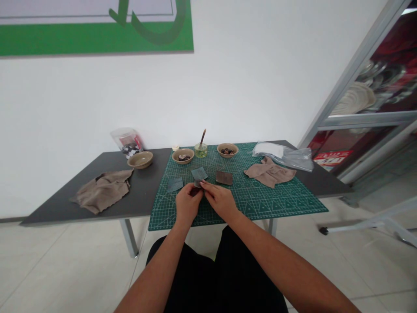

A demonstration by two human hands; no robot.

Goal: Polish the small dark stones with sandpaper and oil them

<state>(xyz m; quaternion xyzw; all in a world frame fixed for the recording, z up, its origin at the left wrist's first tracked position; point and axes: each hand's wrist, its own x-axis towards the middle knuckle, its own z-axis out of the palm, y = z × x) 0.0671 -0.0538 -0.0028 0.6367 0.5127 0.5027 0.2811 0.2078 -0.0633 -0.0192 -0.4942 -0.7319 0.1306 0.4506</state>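
Note:
Both hands meet low over the green cutting mat [270, 195]. My left hand [188, 202] is closed, its fingers curled round something too small and covered to make out. My right hand [220, 198] pinches a small dark grey piece [197, 183], which looks like folded sandpaper, against the left fingertips. Just beyond the fingers lies a blue-grey square [199, 173] like sandpaper. A second blue-grey square [175, 184] rests left of the hands, and a brown square [224, 177] sits to their right.
Along the back stand a bowl of dark pieces [183, 161], a glass jar [200, 152] with a brush-like stick, and a bowl of round brown beads [227, 155]. Brown cloths [106, 191] lie on both sides. Farther left are another bowl [140, 165] and a clear container [127, 141]; a plastic bag [293, 157] lies right.

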